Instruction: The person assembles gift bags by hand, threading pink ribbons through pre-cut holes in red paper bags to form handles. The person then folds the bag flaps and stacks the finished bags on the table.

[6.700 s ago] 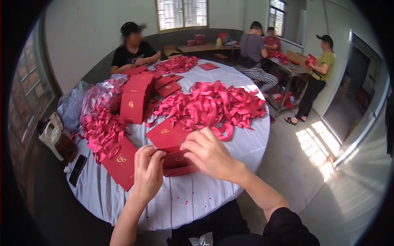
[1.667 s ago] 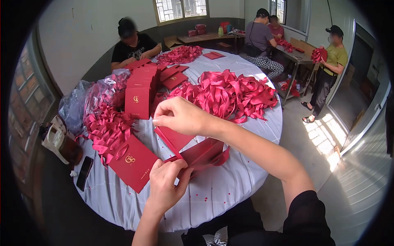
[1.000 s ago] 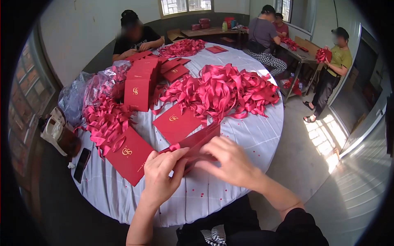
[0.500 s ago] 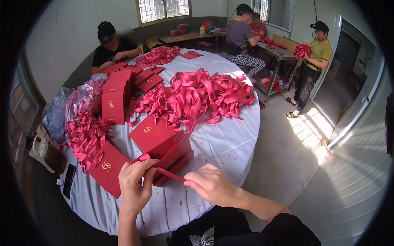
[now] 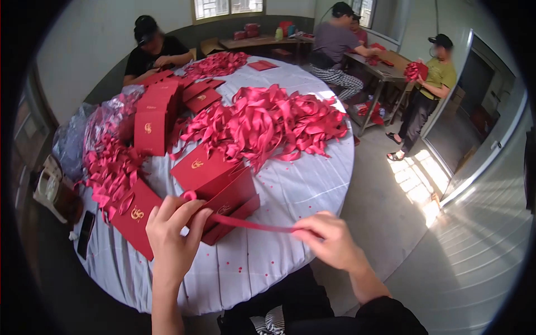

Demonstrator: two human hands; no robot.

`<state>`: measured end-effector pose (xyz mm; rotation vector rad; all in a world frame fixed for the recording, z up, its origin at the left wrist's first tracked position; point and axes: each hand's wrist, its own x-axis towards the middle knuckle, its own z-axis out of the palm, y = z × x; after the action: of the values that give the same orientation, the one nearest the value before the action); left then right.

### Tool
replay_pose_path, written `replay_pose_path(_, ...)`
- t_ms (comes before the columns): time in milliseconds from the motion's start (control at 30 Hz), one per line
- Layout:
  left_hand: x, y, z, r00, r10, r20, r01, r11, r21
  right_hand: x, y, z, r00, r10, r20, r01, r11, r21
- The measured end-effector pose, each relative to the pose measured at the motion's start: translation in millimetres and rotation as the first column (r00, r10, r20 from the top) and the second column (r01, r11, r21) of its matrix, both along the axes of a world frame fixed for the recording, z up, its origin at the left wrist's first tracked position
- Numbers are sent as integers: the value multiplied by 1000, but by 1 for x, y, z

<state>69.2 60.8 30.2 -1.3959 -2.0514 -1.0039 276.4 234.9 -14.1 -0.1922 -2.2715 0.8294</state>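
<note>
A narrow red ribbon [image 5: 254, 224] is stretched between my two hands, just above the near part of the table. My left hand [image 5: 174, 237] pinches one end, with a small loop of ribbon showing above the fingers. Farther right, my right hand [image 5: 330, 241] grips the other end between thumb and fingers. Right behind the ribbon stand red paper gift bags [image 5: 231, 192] with a gold emblem, partly covered by my left hand. Another red bag [image 5: 133, 219] lies flat to the left of that hand.
A large heap of red ribbons [image 5: 265, 123] covers the table's middle. More ribbons [image 5: 111, 167] spill from clear plastic at left, near stacked red bags [image 5: 151, 125]. A phone [image 5: 86, 234] lies at the left edge of the white tablecloth [image 5: 301, 195]. Several people work farther back.
My right hand has moved right, away from my left hand, so a longer stretch of ribbon shows between them. The camera view has shifted slightly.
</note>
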Motion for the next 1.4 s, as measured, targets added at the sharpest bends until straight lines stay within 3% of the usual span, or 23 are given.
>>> replay_pose_path(100, 4, 3, 10, 979, 98, -179, -106, 994, -32, 13, 8, 0, 995, -81, 63, 97, 949, -300)
replay_pose_path(167, 5, 6, 17, 977, 59, -204, -82, 991, -108, 16, 12, -1, 997, -57, 60, 74, 934, -349)
replay_pose_path(233, 7, 13, 18, 987, -2, -160, -24, 986, -163, 16, 13, -5, 987, -71, -143, -16, 847, -532)
replay_pose_path(300, 6, 20, 21, 991, -80, -103, 52, 968, -247, 12, 10, -6, 976, -88, -201, -35, 841, -539)
replay_pose_path(367, 4, 26, 25, 992, -114, -48, 93, 946, -310, 11, 9, -6, 923, -70, -379, -184, 784, -592)
replay_pose_path(400, 1, 29, 25, 992, -113, -50, 92, 947, -307, 9, 9, -5, 922, -68, -381, -185, 786, -590)
replay_pose_path(467, -6, 36, 25, 981, -193, 34, 195, 938, -287, 6, 11, -7, 838, -4, -546, -402, 673, -621)
replay_pose_path(500, -7, 39, 26, 981, -193, 33, 194, 939, -284, 2, 13, -7, 838, -2, -546, -402, 674, -619)
replay_pose_path(567, -10, 45, 28, 987, -134, 84, 156, 912, -380, -9, 19, -6, 737, 170, -654, -547, 718, -430)
replay_pose_path(600, -13, 46, 27, 988, -131, 85, 154, 912, -379, -15, 13, 2, 737, 173, -653, -549, 717, -430)
replay_pose_path(667, -19, 50, 24, 971, -210, 118, 235, 932, -275, -27, -4, 20, 662, 83, -745, -677, 493, -547)
replay_pose_path(700, -22, 51, 22, 970, -211, 121, 237, 931, -277, -31, -6, 19, 680, 86, -728, -671, 474, -571)
replay_pose_path(767, -26, 53, 20, 931, -262, 255, 322, 918, -230, -38, 0, 12, 635, 260, -728, -771, 281, -572)
replay_pose_path(800, -26, 54, 21, 929, -264, 259, 324, 918, -230, -44, -5, 13, 700, 257, -666, -714, 282, -641)
replay_pose_path(867, -26, 56, 25, 860, -254, 443, 388, 889, -243, -55, -13, 17, 897, 259, -359, -438, 405, -802)
replay_pose_path(967, -28, 59, 20, 850, -303, 430, 426, 876, -226, -76, -19, 11, 948, 271, -169, -291, 514, -807)
replay_pose_path(1033, -29, 59, 20, 829, -297, 473, 439, 871, -222, -84, -23, 7, 960, 252, -124, -238, 493, -837)
replay_pose_path(1100, -30, 59, 20, 810, -289, 511, 447, 868, -218, -93, -20, -5, 988, 140, -64, -151, 814, -561)
replay_pose_path(1400, -30, 59, 18, 770, -367, 521, 507, 849, -151, -96, -22, 0, 994, 110, -5, -89, 777, -623)
